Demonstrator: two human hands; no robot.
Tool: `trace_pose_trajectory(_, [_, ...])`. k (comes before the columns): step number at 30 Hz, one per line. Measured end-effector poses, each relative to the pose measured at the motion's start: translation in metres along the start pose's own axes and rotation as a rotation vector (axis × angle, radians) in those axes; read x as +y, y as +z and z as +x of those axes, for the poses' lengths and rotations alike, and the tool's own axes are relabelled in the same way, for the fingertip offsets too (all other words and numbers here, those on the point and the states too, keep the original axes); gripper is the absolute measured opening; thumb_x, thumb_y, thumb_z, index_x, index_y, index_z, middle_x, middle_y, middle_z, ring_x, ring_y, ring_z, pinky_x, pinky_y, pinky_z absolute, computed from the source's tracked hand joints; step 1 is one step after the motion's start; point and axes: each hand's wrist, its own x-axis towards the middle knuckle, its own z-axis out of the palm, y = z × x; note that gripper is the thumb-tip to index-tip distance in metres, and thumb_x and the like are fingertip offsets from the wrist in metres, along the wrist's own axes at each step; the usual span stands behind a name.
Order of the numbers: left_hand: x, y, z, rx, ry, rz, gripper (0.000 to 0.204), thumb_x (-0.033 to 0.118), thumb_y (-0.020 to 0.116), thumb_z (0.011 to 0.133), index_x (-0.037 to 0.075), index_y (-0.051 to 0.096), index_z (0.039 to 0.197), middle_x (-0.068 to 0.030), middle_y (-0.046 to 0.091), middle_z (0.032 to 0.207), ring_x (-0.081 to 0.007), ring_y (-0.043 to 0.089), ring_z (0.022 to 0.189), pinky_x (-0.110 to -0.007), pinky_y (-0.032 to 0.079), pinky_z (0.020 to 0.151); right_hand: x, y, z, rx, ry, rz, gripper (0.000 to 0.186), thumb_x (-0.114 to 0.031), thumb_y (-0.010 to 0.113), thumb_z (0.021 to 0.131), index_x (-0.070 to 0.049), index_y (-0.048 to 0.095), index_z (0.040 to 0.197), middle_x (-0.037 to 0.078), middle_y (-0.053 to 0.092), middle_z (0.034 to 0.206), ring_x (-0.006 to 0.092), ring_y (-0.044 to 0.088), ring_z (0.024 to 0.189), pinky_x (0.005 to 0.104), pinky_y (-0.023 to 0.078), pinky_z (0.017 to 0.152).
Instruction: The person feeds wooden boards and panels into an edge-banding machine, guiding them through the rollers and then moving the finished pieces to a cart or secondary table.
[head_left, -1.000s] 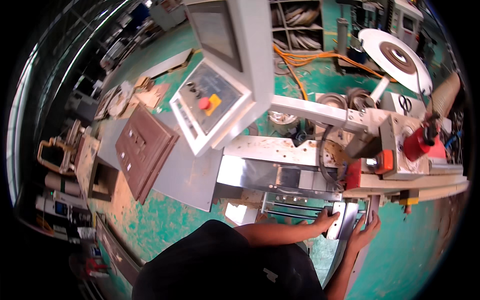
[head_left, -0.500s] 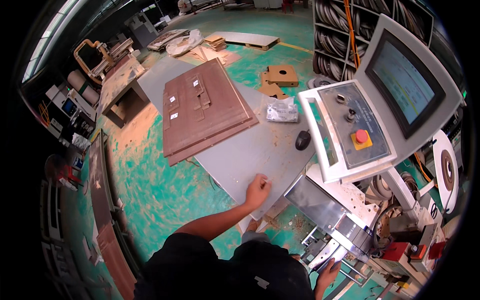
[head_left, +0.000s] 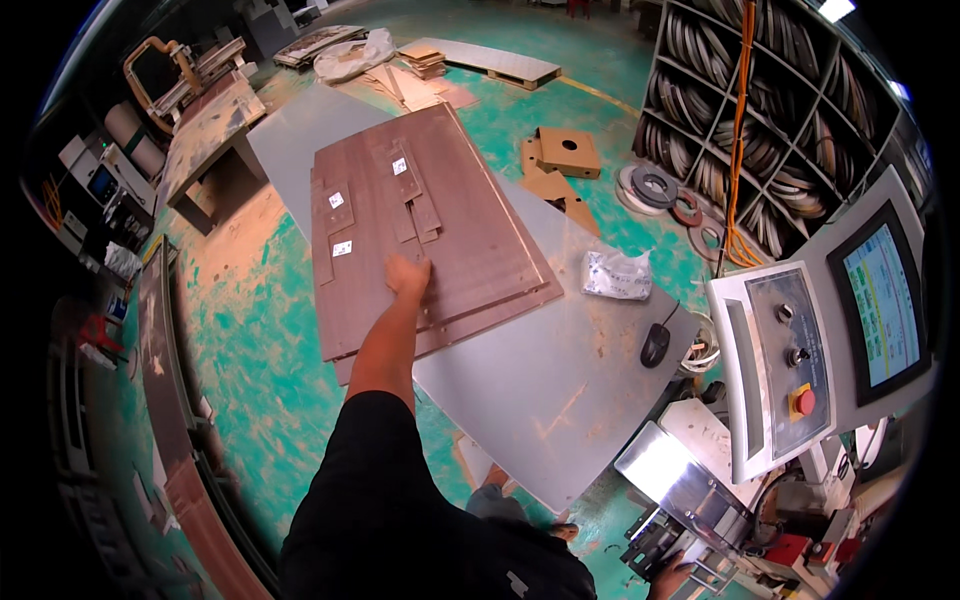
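A grey surface (head_left: 540, 400), marked with pale dust, stands on a green floor (head_left: 255, 330); brown panels (head_left: 470, 220) lie stacked across it. The left hand (head_left: 407, 275), fingers curled, is over them, near small brown strips (head_left: 424, 216) (whether it grips anything, I cannot tell). The right hand (head_left: 672, 577), by a metal machine (head_left: 690, 480), is partly hidden, its grip unclear. A compartmented rack (head_left: 822, 97) holds coiled bands (head_left: 697, 50).
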Motion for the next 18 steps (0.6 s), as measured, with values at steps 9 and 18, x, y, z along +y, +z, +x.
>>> trace_pose_trajectory(9, [-0.038,-0.037,-0.036,-1.035,-0.215,-1.096,0.047,0.039,0.081,0.092,0.003,0.068,0.118,-0.0095,0.072,0.091,-0.0263,0.075,0.088,-0.037,0.061,0.081,0.013,0.024,-0.003,0.061,0.107,-0.107,0.091,-0.062,0.047,0.108,0.018,0.038,0.153,0.044,0.05,0.145,0.057,0.05,0.135,0.0563,0.041,0.114])
trace_pose_trajectory(18, [-0.031,-0.11,-0.222,-1.188,-0.07,-1.365,0.04,0.033,0.078,0.097,0.008,0.061,0.122,-0.0068,0.066,0.112,-0.023,0.07,0.105,-0.04,0.056,0.101,-0.011,0.004,0.001,0.194,-0.048,-0.332,0.075,-0.051,0.058,0.106,0.001,0.044,0.157,0.033,0.046,0.155,0.0513,0.046,0.141,0.0576,0.042,0.113])
